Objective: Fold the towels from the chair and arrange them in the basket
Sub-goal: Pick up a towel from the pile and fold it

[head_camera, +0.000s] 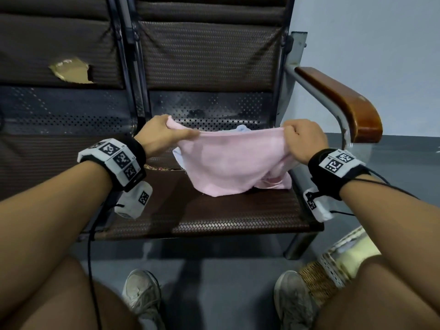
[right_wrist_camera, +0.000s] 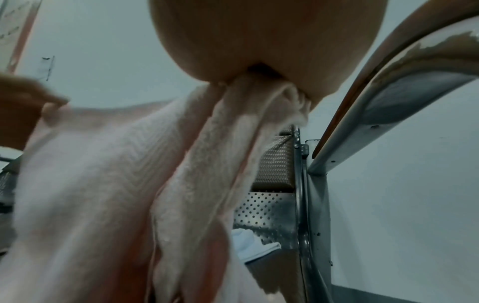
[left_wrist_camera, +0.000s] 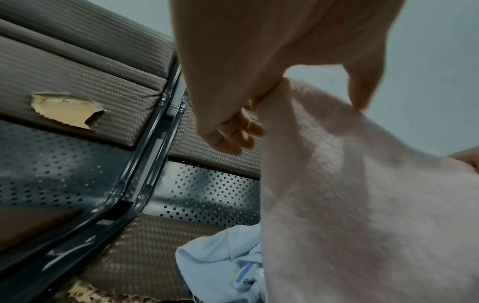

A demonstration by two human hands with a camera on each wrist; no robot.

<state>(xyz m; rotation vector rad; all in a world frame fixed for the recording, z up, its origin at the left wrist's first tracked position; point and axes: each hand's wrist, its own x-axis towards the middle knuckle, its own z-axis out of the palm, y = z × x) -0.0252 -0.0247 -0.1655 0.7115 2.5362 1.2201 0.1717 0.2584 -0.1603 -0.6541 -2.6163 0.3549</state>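
A pink towel hangs stretched between my two hands above the brown woven chair seat. My left hand pinches its top left corner; in the left wrist view my left hand has thumb and fingers on the pink towel. My right hand grips the top right corner in a fist, and bunched folds of the pink towel hang from my right hand. The towel's lower edge rests on the seat. A light blue towel lies crumpled behind it, also seen as the blue towel.
The chair has a wooden armrest on the right and a neighbouring seat with a torn backrest on the left. A woven basket stands on the floor by my right leg, partly hidden. My shoes are below the seat's front edge.
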